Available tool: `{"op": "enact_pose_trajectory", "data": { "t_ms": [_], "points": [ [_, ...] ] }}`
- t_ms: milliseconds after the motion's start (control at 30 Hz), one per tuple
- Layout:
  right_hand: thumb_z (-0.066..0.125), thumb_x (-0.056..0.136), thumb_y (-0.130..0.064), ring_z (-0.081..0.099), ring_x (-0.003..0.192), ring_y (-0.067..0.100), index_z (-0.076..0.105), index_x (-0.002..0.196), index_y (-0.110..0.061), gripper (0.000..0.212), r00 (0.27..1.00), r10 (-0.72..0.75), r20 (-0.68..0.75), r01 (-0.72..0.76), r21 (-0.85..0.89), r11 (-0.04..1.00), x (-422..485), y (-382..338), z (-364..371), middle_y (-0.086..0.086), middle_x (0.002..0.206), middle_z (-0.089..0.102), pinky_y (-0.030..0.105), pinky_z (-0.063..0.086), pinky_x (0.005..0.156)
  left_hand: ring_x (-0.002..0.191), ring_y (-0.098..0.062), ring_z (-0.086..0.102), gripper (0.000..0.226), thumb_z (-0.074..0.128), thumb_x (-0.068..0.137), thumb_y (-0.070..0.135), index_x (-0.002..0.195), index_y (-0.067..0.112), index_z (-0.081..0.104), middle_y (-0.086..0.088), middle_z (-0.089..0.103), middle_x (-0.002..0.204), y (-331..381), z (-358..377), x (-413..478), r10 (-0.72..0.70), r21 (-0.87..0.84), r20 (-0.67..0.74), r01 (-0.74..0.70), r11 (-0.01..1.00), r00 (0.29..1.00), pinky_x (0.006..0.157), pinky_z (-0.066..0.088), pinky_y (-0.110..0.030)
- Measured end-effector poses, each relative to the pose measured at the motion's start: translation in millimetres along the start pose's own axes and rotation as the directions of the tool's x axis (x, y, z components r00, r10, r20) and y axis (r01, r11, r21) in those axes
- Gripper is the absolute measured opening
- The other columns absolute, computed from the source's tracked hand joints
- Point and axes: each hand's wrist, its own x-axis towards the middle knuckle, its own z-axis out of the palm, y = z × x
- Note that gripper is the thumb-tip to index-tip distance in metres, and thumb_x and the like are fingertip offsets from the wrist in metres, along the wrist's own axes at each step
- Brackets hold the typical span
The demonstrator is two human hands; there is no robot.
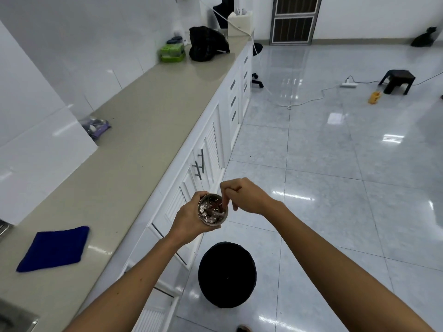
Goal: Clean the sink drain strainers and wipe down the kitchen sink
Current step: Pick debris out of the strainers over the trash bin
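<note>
L hand grips strainer above black bin; R hand pinches thin blurred pick inside. Centre strainer over bin so bits drop in

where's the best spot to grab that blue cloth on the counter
Pinch the blue cloth along the edge facing the front of the counter, coming down from above on the cabinet side. It lies flat, so only its edges and corners give fingers any purchase. The left hand grips the strainer, so free a hand first.
</note>
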Motion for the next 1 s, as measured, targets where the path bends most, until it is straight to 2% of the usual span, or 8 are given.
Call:
{"op": "enact_pose_trajectory", "data": {
  "t_ms": [67,233,333,467,600,733,867,1000],
  "points": [
    [0.041,0.087,-0.014,0.063,0.06,0.013,0.056,0.062,-0.025,0.031,0.996,0.005,-0.085,-0.01,-0.056,0.998,1.1,-0.6,-6.5,-0.007,0.074,0.071,0.034,0.051,0.068,0.096,0.002,0.061,0.076,0.091,0.051,0.031,0.111,0.045,0.045,0.022,0.065,0.103,-0.6,-0.3,-1.0,0.009,0.008,-0.015,-0.009,1.0,1.0,0.077,0.047,-0.011],
    [0.039,0.089,-0.01,0.059,0.054,0.007,0.055,0.064,-0.018,0.031,0.993,-0.016,0.121,0.024,-0.072,0.997,-3.6,-6.7,-6.5,-0.008,0.073,0.07,0.026,0.044,0.061,0.097,-0.003,0.06,0.076,0.09,0.051,0.035,0.111,0.044,0.044,0.018,0.063,0.104,-1.4,-0.5,-1.9,0.065,0.071,0.034,-0.067,0.995,0.997,0.077,0.046,-0.012],
    [0.041,0.089,-0.012,0.063,0.06,0.012,0.055,0.061,-0.022,0.033,0.999,-0.017,-0.032,0.014,-0.083,0.996,-1.3,-6.3,-9.2,-0.009,0.075,0.071,0.027,0.046,0.063,0.096,-0.004,0.058,0.077,0.09,0.05,0.037,0.113,0.041,0.046,0.016,0.062,0.105,-2.7,2.4,-2.5,0.081,0.102,0.005,-0.081,0.991,0.997,0.074,0.042,-0.01],
    [0.039,0.089,-0.012,0.06,0.056,0.007,0.056,0.065,-0.019,0.03,0.992,-0.015,0.123,0.03,-0.123,0.992,-3.6,-8.9,-7.2,-0.008,0.078,0.072,0.028,0.045,0.064,0.096,-0.003,0.057,0.075,0.089,0.052,0.037,0.113,0.041,0.046,0.018,0.062,0.104,-1.8,-0.8,-1.0,0.08,0.122,0.002,-0.08,0.989,0.997,0.073,0.041,-0.008],
    [0.041,0.088,-0.017,0.065,0.062,0.013,0.056,0.066,-0.024,0.028,1.0,-0.006,-0.023,0.001,-0.226,0.974,-3.8,-10.0,-11.9,-0.012,0.076,0.07,0.027,0.046,0.063,0.094,-0.003,0.057,0.076,0.09,0.052,0.033,0.112,0.042,0.045,0.018,0.061,0.104,-0.1,-3.3,-0.4,0.078,0.117,-0.052,-0.071,0.991,0.996,0.07,0.04,-0.006],
    [0.039,0.089,-0.015,0.062,0.058,0.01,0.055,0.065,-0.023,0.03,0.992,0.028,0.124,-0.003,-0.193,0.981,-5.8,-10.3,-7.4,-0.01,0.076,0.071,0.031,0.048,0.068,0.097,-0.007,0.057,0.075,0.089,0.052,0.036,0.115,0.035,0.048,0.019,0.06,0.103,0.0,-2.6,-0.8,0.084,0.117,-0.1,-0.072,0.99,0.991,0.077,0.044,-0.016],
    [0.038,0.087,-0.006,0.063,0.06,0.012,0.056,0.063,-0.019,0.033,0.995,0.026,-0.093,-0.012,0.145,0.989,-10.3,-4.6,6.4,-0.006,0.074,0.072,0.034,0.049,0.067,0.091,-0.002,0.059,0.075,0.089,0.054,0.036,0.114,0.04,0.044,0.02,0.063,0.1,5.8,-0.8,-2.3,0.018,0.044,-0.147,-0.011,0.999,0.989,0.069,0.042,-0.01],
    [0.042,0.087,-0.009,0.062,0.06,0.011,0.056,0.064,-0.027,0.032,0.984,-0.01,-0.176,0.011,0.007,1.0,-19.3,-2.9,17.0,-0.012,0.065,0.066,0.033,0.051,0.069,0.091,-0.006,0.06,0.078,0.09,0.053,0.036,0.117,0.036,0.044,0.017,0.063,0.101,8.8,-4.7,0.9,-0.015,0.043,-0.168,0.023,0.999,0.986,0.07,0.043,-0.013]
  ]
}}
